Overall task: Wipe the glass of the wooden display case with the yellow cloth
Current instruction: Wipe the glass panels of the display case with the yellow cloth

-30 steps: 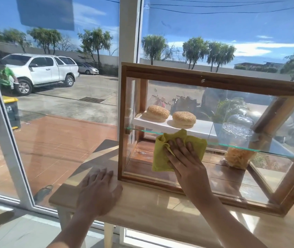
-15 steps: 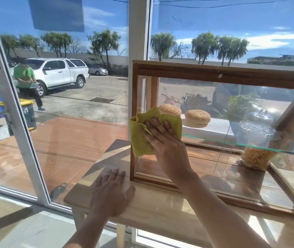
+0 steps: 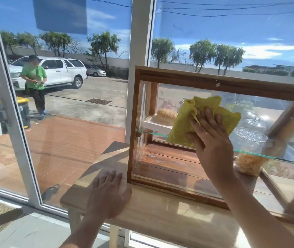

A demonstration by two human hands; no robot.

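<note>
The wooden display case (image 3: 214,83) stands on a light wooden table (image 3: 160,212) by the window. Its front glass (image 3: 169,167) faces me. My right hand (image 3: 212,140) presses the crumpled yellow cloth (image 3: 183,126) flat against the upper middle of that glass, fingers spread and straight. My left hand (image 3: 108,196) rests palm down on the tabletop just left of the case's lower left corner, fingers straight.
Inside the case a sesame bun (image 3: 165,114) lies on a white tray on the glass shelf (image 3: 267,157); a lidded glass jar (image 3: 251,133) stands to the right. Large window panes with white frames (image 3: 137,68) stand behind. Outside are a person in green (image 3: 34,83) and a white pickup (image 3: 60,72).
My right hand carried the cloth across the glass: from lower middle to the upper left corner, then right and up to the upper middle. The left hand has stayed on the table.
</note>
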